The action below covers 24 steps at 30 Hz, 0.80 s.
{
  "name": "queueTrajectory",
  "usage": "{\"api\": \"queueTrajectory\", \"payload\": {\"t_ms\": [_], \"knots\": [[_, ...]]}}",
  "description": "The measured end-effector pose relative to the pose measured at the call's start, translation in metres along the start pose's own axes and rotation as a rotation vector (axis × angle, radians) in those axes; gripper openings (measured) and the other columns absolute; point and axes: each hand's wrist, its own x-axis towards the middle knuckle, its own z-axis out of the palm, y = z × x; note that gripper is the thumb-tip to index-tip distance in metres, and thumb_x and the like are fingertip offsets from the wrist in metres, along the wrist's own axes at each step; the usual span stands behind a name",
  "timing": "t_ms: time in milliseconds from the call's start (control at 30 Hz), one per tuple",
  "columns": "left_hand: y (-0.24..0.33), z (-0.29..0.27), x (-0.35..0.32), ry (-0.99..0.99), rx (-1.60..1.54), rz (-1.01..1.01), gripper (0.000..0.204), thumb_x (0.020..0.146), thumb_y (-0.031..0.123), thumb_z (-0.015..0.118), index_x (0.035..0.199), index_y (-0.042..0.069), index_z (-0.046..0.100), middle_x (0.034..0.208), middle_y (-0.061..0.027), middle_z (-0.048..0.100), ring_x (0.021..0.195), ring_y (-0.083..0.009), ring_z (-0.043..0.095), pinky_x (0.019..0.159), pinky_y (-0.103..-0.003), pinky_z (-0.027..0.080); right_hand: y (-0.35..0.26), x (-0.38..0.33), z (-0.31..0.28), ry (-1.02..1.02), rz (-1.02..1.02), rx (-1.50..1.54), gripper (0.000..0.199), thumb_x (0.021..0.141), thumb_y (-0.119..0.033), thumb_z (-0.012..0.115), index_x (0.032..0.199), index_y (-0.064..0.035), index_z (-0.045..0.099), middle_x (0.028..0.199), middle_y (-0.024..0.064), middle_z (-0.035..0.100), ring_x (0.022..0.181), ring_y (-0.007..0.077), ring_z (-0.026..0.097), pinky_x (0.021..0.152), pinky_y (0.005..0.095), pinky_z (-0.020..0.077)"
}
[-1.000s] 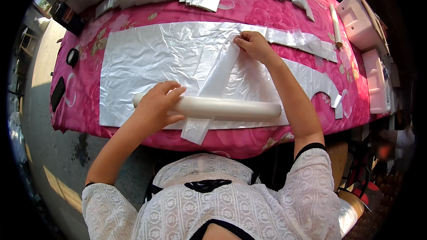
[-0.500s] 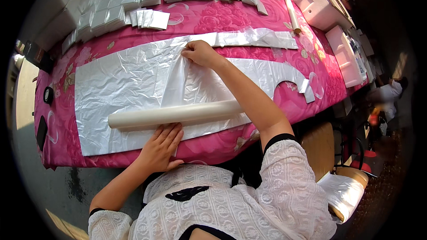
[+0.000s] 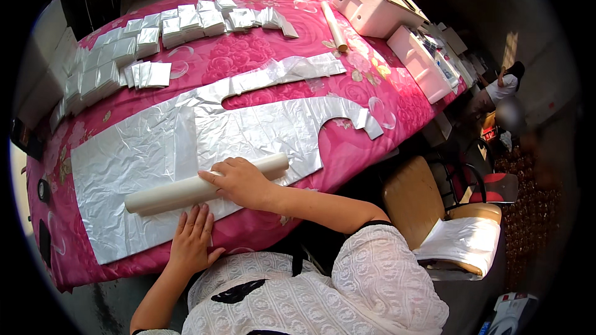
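Note:
A silvery-white, crinkled plastic sheet (image 3: 261,127) lies spread over the table, with two strap-like arms at its far right end and curved cut-outs beside them. Across its near part rests a smooth, pale tube (image 3: 164,197), slanting up to the right. My right hand (image 3: 239,180) curls over the tube right of its middle, fingers on its far side. Flat on the sheet's near edge, just below the tube, is my left hand (image 3: 191,239), its fingers stretched out and its thumb apart. Part of the tube is hidden under my right hand.
Rows of folded silvery packets (image 3: 102,74) stand at the far left. A second, tan tube (image 3: 334,26) lies near white foam boxes (image 3: 366,9) at the far right. The pink floral cloth (image 3: 239,56) covers the table. A wooden chair (image 3: 413,195) stands at right; people are beyond.
My right hand has let go of the lifted fold of plastic and come down onto the tube. That fold now lies flatter. My left hand stays by the near edge. The view has shifted.

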Motion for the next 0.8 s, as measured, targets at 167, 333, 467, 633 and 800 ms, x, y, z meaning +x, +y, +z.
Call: {"api": "queueTrajectory", "payload": {"t_ms": [167,333,467,633,800], "knots": [[-0.002,0.005,-0.003,0.037,-0.034,0.015,0.086,0.07,0.05,0.061,0.13,-0.006,0.035,0.14,-0.024,0.029,0.132,-0.0377,0.023,0.108,-0.05,0.014,0.063,0.008,-0.025,0.108,0.289,-0.146,0.05,0.075,-0.016,0.064,0.123,-0.0101,0.05,0.102,0.0104,0.057,0.093,0.0273,0.053,0.084,0.0375,0.0421],[-0.008,-0.004,-0.006,0.105,-0.187,0.074,0.08,0.074,0.049,0.06,0.129,-0.005,0.038,0.14,-0.0205,0.03,0.133,-0.033,0.024,0.108,-0.046,0.016,0.08,0.01,-0.045,0.215,0.245,-0.201,0.047,0.074,-0.013,0.065,0.119,-0.011,0.052,0.098,0.0082,0.059,0.09,0.0265,0.055,0.079,0.0385,0.0445],[-0.006,-0.005,-0.012,0.101,-0.182,0.041,0.074,0.077,0.044,0.059,0.129,-0.004,0.037,0.14,-0.0197,0.031,0.133,-0.0309,0.026,0.109,-0.043,0.017,0.039,0.003,-0.041,0.009,0.055,0.027,0.048,0.073,-0.012,0.065,0.119,-0.0131,0.054,0.103,0.0073,0.059,0.094,0.0268,0.054,0.084,0.0375,0.0425],[0.012,0.005,-0.003,0.024,0.02,-0.029,0.071,0.073,0.031,0.061,0.13,-0.004,0.037,0.14,-0.0188,0.031,0.132,-0.0302,0.026,0.108,-0.044,0.018,0.024,0.0,-0.023,-0.079,-0.07,0.059,0.048,0.072,-0.01,0.065,0.119,-0.0136,0.055,0.108,0.007,0.059,0.099,0.0262,0.053,0.09,0.0376,0.0391],[0.027,0.027,0.0,0.131,0.083,-0.087,0.062,0.075,0.021,0.055,0.129,-0.004,0.038,0.139,-0.02,0.032,0.132,-0.0314,0.027,0.107,-0.046,0.018,0.043,0.049,-0.009,-0.03,-0.074,0.04,0.049,0.072,-0.009,0.064,0.12,-0.0135,0.055,0.109,0.0073,0.059,0.101,0.0261,0.053,0.091,0.0378,0.0386]]}}
